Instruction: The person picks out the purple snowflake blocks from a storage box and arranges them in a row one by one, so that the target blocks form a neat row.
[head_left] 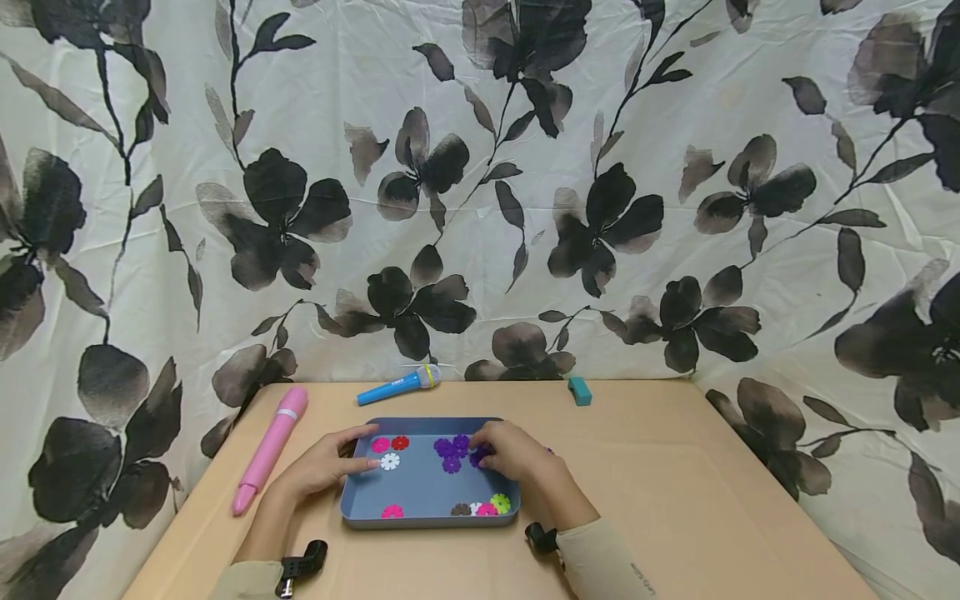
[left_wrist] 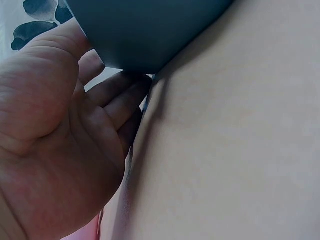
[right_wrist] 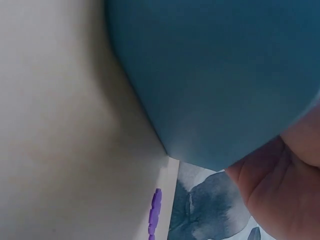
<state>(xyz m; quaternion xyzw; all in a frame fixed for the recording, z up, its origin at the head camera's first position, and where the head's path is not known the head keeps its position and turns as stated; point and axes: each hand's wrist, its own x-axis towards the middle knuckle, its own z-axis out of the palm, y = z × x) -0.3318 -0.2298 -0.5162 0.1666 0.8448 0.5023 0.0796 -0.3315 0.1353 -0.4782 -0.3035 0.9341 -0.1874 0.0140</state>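
Observation:
A shallow blue-grey tray (head_left: 420, 492) holds flower-shaped plastic pieces. My left hand (head_left: 318, 463) grips its left edge, the thumb over the rim and the fingers outside; in the left wrist view the fingers (left_wrist: 117, 97) curl beside the tray's outer wall (left_wrist: 155, 30). My right hand (head_left: 517, 454) reaches over the right rim, its fingertips pinching a purple flower piece (head_left: 477, 457), partly hidden. Close by lies a cluster of purple flower pieces (head_left: 451, 466). At upper left in the tray are pink (head_left: 380, 445), red (head_left: 401, 442) and white (head_left: 390, 462) pieces.
Along the tray's front edge lie a pink piece (head_left: 392, 512), a brown piece (head_left: 461, 509) and a lime-green piece (head_left: 500, 503). A pink wand-like stick (head_left: 270, 450), a blue toy microphone (head_left: 397, 387) and a teal block (head_left: 579, 391) surround it. Purple pieces (right_wrist: 155, 215) lie right of the tray.

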